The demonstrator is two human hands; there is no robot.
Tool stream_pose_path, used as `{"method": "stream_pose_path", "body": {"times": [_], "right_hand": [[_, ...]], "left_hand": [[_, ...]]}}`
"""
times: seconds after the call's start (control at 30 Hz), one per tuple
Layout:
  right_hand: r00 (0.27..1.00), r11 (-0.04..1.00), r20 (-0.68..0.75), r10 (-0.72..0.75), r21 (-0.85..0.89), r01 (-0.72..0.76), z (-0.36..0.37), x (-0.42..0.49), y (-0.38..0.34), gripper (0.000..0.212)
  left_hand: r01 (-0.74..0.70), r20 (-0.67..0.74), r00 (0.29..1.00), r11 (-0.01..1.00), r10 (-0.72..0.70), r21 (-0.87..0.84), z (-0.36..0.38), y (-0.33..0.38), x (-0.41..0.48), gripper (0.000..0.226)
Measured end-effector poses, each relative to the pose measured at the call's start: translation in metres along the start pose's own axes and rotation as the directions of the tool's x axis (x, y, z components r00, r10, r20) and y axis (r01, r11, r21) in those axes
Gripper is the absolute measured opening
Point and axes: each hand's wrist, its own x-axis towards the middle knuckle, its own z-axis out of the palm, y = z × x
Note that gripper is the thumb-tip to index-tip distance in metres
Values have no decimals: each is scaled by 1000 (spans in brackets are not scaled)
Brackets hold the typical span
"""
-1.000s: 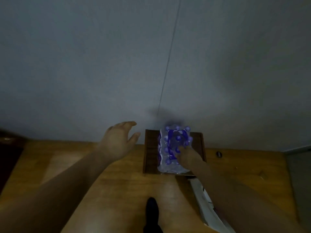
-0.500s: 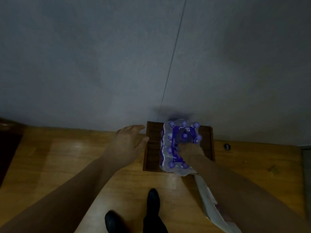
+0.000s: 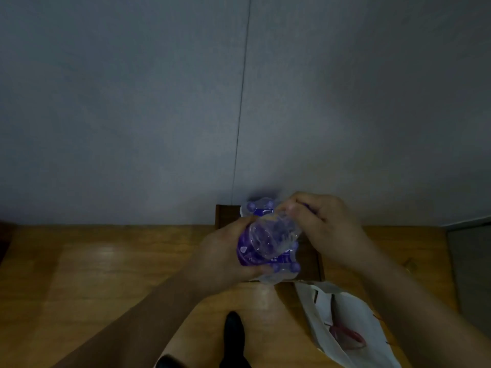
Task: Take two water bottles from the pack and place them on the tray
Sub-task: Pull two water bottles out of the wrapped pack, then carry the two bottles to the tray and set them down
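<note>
A shrink-wrapped pack of water bottles [image 3: 256,208] with purple caps stands on a dark brown tray [image 3: 312,261] against the grey wall. My left hand [image 3: 225,253] grips a clear water bottle [image 3: 265,240] with a purple label, lifted over the pack with its base turned towards me. My right hand [image 3: 326,227] is closed over the far right of the pack, its fingertips pinching the plastic wrap beside the bottle. Both hands hide most of the pack, and blur hides exactly what the right fingers hold.
The wooden floor [image 3: 106,274] runs along the wall. A white paper bag [image 3: 345,330] lies open at the lower right, just in front of the tray. My black shoe [image 3: 233,330] shows at the bottom centre.
My left hand came in from the left and closed on a bottle, which now sits raised over the pack. My right hand shifted from the pack's near side to its far right.
</note>
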Motion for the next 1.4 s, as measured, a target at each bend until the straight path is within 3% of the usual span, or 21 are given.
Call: {"method": "stream_pose_path", "body": {"times": [0.07, 0.1, 0.13, 0.2, 0.27, 0.33, 0.4, 0.47, 0.53, 0.67, 0.77, 0.87, 0.97, 1.07, 1.13, 1.23, 1.4], "right_hand": [[988, 893, 72, 137, 423, -155, 12, 15, 14, 55], [970, 820, 106, 217, 519, -240, 23, 25, 30, 62], [952, 818, 107, 286, 491, -300, 35, 38, 50, 63], [922, 922, 59, 383, 35, -385, 64, 60, 102, 48], [894, 816, 119, 432, -474, -331, 93, 69, 156, 43], [843, 688, 215, 492, -689, -226, 116, 71, 192, 59], [837, 615, 192, 512, -763, -201, 131, 81, 206, 60], [817, 577, 123, 564, -766, -284, 141, 94, 211, 51], [827, 604, 99, 554, -731, -318, 141, 100, 217, 48], [869, 709, 171, 464, -660, -248, 121, 80, 214, 45], [917, 710, 80, 391, -660, -245, 96, 66, 188, 41], [967, 842, -39, 254, -482, -240, 64, 52, 136, 23], [988, 896, -147, -36, -442, -33, 36, 36, 64, 23], [956, 956, -230, -182, -269, 118, 26, 26, -12, 10], [936, 987, -312, -161, -25, 161, 34, 26, -59, 13], [936, 933, -351, -34, 325, 156, 67, 27, -124, 20], [973, 818, -229, -39, 552, 163, 149, 12, -235, 17]], "left_hand": [[1, -95, 995, 999, -5, -42, -6, -2, -6, 71], [14, -131, 991, 997, -24, -75, -9, -5, -10, 69], [30, -163, 986, 994, -46, -104, -13, -8, -13, 68], [54, -217, 972, 988, -85, -146, -21, -16, -17, 67], [77, -250, 961, 982, -120, -172, -28, -24, -23, 67], [100, -267, 953, 981, -142, -166, -34, -34, -30, 67], [122, -276, 947, 979, -163, -161, -37, -46, -37, 67], [147, -287, 937, 971, -198, -190, -39, -54, -45, 66], [172, -297, 926, 961, -232, -215, -39, -61, -52, 64], [198, -337, 899, 947, -279, -254, -40, -57, -64, 58], [190, -342, 900, 949, -271, -251, -49, -46, -68, 63], [170, -353, 898, 948, -262, -270, -61, -29, -75, 64], [138, -387, 890, 952, -240, -273, -76, -10, -88, 62], [102, -437, 872, 956, -219, -275, -94, 7, -111, 62], [84, -468, 857, 954, -217, -288, -109, 16, -132, 63], [47, -521, 826, 948, -214, -315, -135, 23, -172, 63], [-42, -628, 764, 960, -148, -278, -190, 21, -261, 64]]}}
